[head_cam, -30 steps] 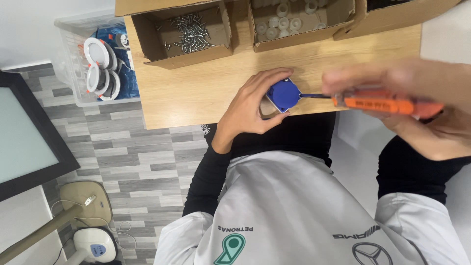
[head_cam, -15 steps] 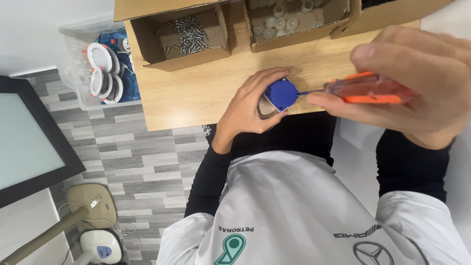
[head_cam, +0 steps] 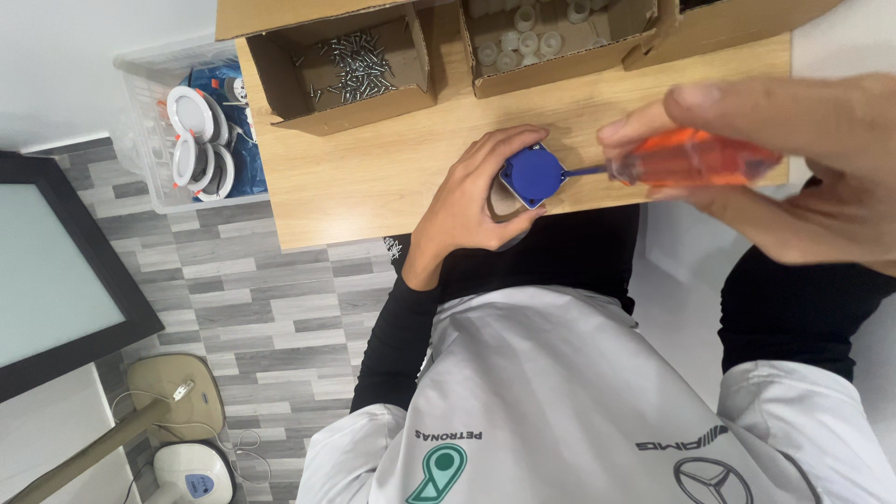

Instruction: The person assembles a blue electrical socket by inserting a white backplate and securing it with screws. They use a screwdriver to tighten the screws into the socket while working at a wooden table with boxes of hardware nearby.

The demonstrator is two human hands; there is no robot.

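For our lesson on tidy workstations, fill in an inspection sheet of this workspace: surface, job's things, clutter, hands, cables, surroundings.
Surface: wooden table, bare at the near edge.
Job's things: blue part; orange-handled screwdriver, tip at the part's side.
Clutter: cardboard box of screws; cardboard box of white pieces.
Hands: left hand grips the blue part; right hand holds the screwdriver.
Cables: thin white cable on the floor.
Surroundings: clear bin of round white fittings; grey plank floor; dark-framed panel.

A light wooden table (head_cam: pixel 373 187) stands over a grey wood-pattern plank floor (head_cam: pixel 252 317). A white wall (head_cam: pixel 84 56) is behind, and a dark-framed glass panel (head_cam: pixel 47 280) is beside it.
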